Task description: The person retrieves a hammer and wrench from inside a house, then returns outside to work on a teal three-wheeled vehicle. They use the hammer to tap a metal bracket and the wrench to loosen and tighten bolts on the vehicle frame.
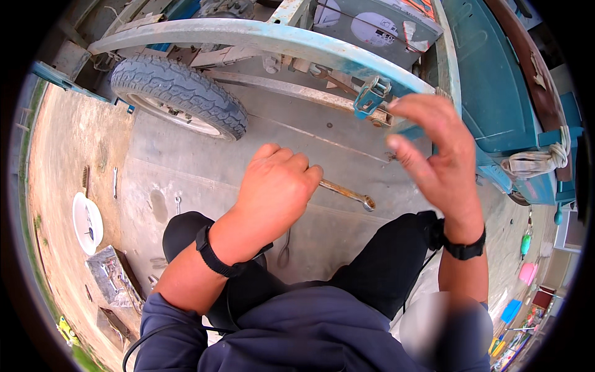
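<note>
My left hand [277, 189] is closed around a worn wrench [347, 191], whose ring end points right over the concrete floor. Off to the right, my right hand [437, 149] is raised with thumb and fingers curved apart and nothing visible between them. Its fingertips are nearest a blue bracket [372, 99] on the vehicle's metal frame [248, 32]. Whether they touch the bracket I cannot tell. Just left of the bracket, a rusty wrench-like tool [328, 77] lies against the lower frame bar.
A wheel with a treaded tyre [180, 93] stands at the upper left. On the left ground are a white basin [87, 223], a wire brush [85, 180], a wrench [114, 183] and a metal tool tray [114, 276]. A teal vehicle panel [493, 80] borders the right.
</note>
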`<control>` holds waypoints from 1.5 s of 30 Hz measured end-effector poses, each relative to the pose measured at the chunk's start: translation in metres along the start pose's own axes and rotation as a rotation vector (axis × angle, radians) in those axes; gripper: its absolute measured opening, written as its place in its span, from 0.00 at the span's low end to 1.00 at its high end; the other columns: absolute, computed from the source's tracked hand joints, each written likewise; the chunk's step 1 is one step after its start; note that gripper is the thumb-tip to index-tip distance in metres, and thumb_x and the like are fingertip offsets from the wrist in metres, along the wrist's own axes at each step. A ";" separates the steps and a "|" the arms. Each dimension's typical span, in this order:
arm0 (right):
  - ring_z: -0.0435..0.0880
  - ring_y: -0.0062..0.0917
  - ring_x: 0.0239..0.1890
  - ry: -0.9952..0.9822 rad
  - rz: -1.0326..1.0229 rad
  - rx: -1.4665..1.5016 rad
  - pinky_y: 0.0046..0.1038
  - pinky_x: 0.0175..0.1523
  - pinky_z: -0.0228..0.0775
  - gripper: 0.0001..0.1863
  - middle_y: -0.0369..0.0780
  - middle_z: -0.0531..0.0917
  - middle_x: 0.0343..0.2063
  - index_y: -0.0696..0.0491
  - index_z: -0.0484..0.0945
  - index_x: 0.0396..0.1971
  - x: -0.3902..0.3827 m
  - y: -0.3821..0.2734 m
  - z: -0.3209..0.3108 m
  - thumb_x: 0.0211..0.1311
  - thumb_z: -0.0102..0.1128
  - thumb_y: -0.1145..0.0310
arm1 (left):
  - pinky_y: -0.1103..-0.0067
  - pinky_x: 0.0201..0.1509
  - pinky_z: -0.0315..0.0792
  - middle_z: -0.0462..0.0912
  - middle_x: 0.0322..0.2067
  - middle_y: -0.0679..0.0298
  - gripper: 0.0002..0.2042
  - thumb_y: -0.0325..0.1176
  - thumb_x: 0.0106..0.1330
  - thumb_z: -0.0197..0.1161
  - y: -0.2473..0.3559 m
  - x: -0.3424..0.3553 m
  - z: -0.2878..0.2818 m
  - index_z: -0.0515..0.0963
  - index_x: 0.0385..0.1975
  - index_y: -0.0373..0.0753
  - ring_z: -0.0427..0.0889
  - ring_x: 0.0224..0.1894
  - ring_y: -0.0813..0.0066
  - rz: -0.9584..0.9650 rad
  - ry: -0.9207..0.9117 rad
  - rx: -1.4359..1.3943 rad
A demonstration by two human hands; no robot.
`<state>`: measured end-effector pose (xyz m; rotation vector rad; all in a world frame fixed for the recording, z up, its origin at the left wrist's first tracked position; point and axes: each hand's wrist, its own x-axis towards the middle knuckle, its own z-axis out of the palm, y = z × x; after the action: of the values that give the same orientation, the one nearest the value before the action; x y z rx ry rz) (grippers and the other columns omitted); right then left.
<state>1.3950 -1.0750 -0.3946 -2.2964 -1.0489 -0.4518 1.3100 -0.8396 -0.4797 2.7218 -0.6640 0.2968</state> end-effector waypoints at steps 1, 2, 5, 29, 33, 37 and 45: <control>0.82 0.36 0.46 -0.087 0.019 0.150 0.33 0.45 0.77 0.19 0.39 0.84 0.41 0.49 0.83 0.43 -0.006 -0.017 0.015 0.48 0.75 0.68 | 0.69 0.43 0.68 0.77 0.24 0.65 0.10 0.26 0.48 0.62 0.000 0.000 0.001 0.83 0.31 0.42 0.77 0.31 0.64 0.002 0.011 0.007; 0.82 0.36 0.44 -0.140 0.045 0.235 0.33 0.44 0.76 0.19 0.39 0.83 0.39 0.49 0.83 0.43 -0.012 -0.031 0.027 0.47 0.75 0.68 | 0.69 0.43 0.68 0.75 0.23 0.66 0.06 0.27 0.47 0.63 0.002 0.003 0.003 0.81 0.27 0.42 0.77 0.30 0.65 0.001 0.047 -0.056; 0.82 0.32 0.39 -0.251 0.103 0.394 0.31 0.42 0.76 0.21 0.39 0.81 0.36 0.49 0.83 0.45 -0.016 -0.053 0.052 0.48 0.76 0.69 | 0.69 0.43 0.68 0.73 0.21 0.66 0.03 0.31 0.46 0.64 0.004 0.005 0.006 0.77 0.18 0.43 0.76 0.29 0.65 0.018 0.113 -0.159; 0.79 0.38 0.36 -0.349 0.301 0.382 0.36 0.40 0.73 0.19 0.42 0.76 0.35 0.52 0.75 0.46 -0.013 -0.081 0.074 0.56 0.69 0.67 | 0.67 0.39 0.65 0.74 0.20 0.61 0.05 0.30 0.42 0.63 -0.016 -0.007 0.009 0.72 0.16 0.42 0.74 0.28 0.60 -0.084 0.066 -0.108; 0.80 0.39 0.34 -0.402 0.333 0.408 0.37 0.39 0.73 0.17 0.43 0.76 0.35 0.53 0.76 0.45 -0.013 -0.086 0.077 0.56 0.68 0.69 | 0.68 0.40 0.65 0.74 0.20 0.63 0.04 0.32 0.43 0.63 -0.019 -0.009 0.009 0.74 0.16 0.43 0.75 0.28 0.61 -0.099 0.012 -0.063; 0.80 0.37 0.32 -0.421 0.276 0.492 0.37 0.37 0.73 0.16 0.42 0.76 0.34 0.52 0.76 0.44 -0.021 -0.093 0.080 0.56 0.66 0.70 | 0.69 0.40 0.65 0.75 0.19 0.65 0.04 0.33 0.43 0.64 -0.021 -0.006 0.010 0.75 0.17 0.45 0.77 0.27 0.62 -0.118 -0.055 -0.041; 0.78 0.28 0.27 -0.351 0.346 0.455 0.33 0.33 0.72 0.17 0.39 0.76 0.33 0.52 0.75 0.47 -0.019 -0.084 0.084 0.56 0.63 0.71 | 0.69 0.39 0.65 0.75 0.19 0.64 0.04 0.34 0.45 0.64 -0.028 -0.008 0.014 0.75 0.18 0.45 0.77 0.27 0.62 -0.138 0.028 0.022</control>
<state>1.3245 -0.9893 -0.4398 -2.1110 -0.7790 0.3112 1.3183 -0.8180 -0.5019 2.7621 -0.4647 0.3092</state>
